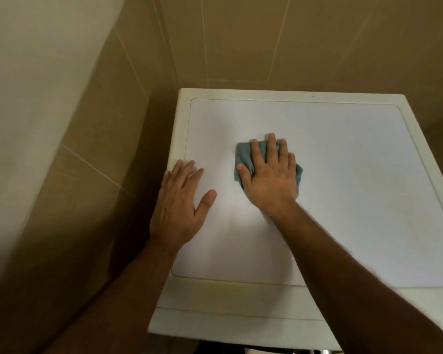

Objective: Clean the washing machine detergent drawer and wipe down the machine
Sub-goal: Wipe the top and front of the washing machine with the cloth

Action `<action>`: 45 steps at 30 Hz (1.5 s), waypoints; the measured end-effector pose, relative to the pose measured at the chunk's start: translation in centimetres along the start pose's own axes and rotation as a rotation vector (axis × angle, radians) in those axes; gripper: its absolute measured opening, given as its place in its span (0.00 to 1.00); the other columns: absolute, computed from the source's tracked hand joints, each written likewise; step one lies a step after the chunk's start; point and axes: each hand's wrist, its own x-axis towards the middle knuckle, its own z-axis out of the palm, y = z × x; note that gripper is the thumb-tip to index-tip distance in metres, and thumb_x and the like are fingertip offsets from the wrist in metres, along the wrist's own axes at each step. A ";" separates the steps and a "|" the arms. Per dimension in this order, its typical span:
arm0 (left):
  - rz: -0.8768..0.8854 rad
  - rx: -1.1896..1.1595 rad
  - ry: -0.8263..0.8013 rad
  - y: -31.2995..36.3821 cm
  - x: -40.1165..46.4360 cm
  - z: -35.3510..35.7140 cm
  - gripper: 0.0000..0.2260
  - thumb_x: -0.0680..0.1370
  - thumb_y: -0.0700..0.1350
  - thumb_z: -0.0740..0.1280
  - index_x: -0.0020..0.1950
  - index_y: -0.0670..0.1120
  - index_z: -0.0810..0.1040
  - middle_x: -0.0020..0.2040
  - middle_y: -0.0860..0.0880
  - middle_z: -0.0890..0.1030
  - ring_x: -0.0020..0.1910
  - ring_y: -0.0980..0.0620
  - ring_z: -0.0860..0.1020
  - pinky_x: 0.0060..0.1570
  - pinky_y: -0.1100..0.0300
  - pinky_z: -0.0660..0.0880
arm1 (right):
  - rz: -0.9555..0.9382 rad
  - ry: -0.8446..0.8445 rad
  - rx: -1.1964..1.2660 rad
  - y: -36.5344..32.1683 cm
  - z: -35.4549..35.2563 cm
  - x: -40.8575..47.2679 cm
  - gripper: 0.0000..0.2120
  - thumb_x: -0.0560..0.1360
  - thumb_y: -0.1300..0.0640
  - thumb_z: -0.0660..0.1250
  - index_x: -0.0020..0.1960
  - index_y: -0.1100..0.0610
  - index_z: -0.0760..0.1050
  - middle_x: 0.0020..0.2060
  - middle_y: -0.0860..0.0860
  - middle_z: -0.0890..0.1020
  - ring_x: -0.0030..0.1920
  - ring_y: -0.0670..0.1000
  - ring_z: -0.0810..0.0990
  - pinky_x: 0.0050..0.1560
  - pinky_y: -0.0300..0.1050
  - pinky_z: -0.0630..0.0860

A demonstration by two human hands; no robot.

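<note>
The washing machine [343, 175] fills the lower right of the head view, seen from above, its flat white top panel framed by a cream rim and set close against the beige tiled wall [241, 42] behind and to the left. The right hand [270, 175] lies palm down near the middle of the top, fingers straight and slightly spread, pressing a crumpled teal cloth [242, 159] flat onto the panel; the cloth shows past the fingers on the left and under the outer edge of the hand on the right. The left hand [180, 203] rests flat and open on the panel near its left edge, fingertips reaching the cream rim, thumb spread toward the right hand, holding nothing. Both bare forearms reach in from the bottom of the frame
</note>
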 end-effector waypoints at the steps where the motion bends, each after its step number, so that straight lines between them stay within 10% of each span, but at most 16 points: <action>1: 0.000 -0.006 0.004 0.0 0.0 0.0 0.36 0.78 0.68 0.41 0.75 0.48 0.67 0.78 0.47 0.64 0.79 0.47 0.56 0.77 0.46 0.52 | -0.002 -0.004 -0.006 -0.8 0.0 0.7 0.32 0.80 0.36 0.42 0.80 0.50 0.45 0.79 0.57 0.46 0.78 0.63 0.45 0.76 0.62 0.49; 13: 0.053 -0.142 0.077 -0.1 2.5 -1.3 0.34 0.80 0.66 0.42 0.73 0.47 0.70 0.77 0.47 0.65 0.78 0.48 0.56 0.76 0.47 0.50 | -0.225 -0.008 0.068 -0.7 0.7 -2.8 0.32 0.80 0.35 0.44 0.80 0.47 0.50 0.80 0.53 0.49 0.79 0.57 0.45 0.77 0.59 0.49; 25: 0.138 -0.145 0.078 -3.0 16.3 -1.2 0.27 0.80 0.59 0.51 0.72 0.45 0.71 0.75 0.45 0.68 0.77 0.46 0.60 0.77 0.47 0.54 | 0.161 0.024 0.024 -0.6 -0.6 8.9 0.34 0.79 0.34 0.42 0.80 0.49 0.44 0.80 0.57 0.45 0.78 0.62 0.43 0.76 0.61 0.45; 37: 0.166 -0.177 0.093 -3.3 20.2 -0.1 0.26 0.81 0.57 0.52 0.70 0.42 0.73 0.73 0.44 0.70 0.76 0.44 0.62 0.74 0.43 0.60 | -0.181 -0.026 0.057 0.0 -0.1 5.9 0.34 0.76 0.28 0.40 0.79 0.41 0.41 0.80 0.47 0.42 0.79 0.52 0.38 0.77 0.55 0.42; 45: 0.157 -0.141 0.058 -3.4 20.2 0.2 0.33 0.79 0.64 0.46 0.71 0.43 0.73 0.74 0.44 0.70 0.77 0.45 0.61 0.76 0.45 0.56 | 0.220 0.061 0.025 2.7 -1.3 12.8 0.35 0.79 0.32 0.43 0.80 0.49 0.45 0.80 0.56 0.46 0.79 0.60 0.44 0.76 0.61 0.47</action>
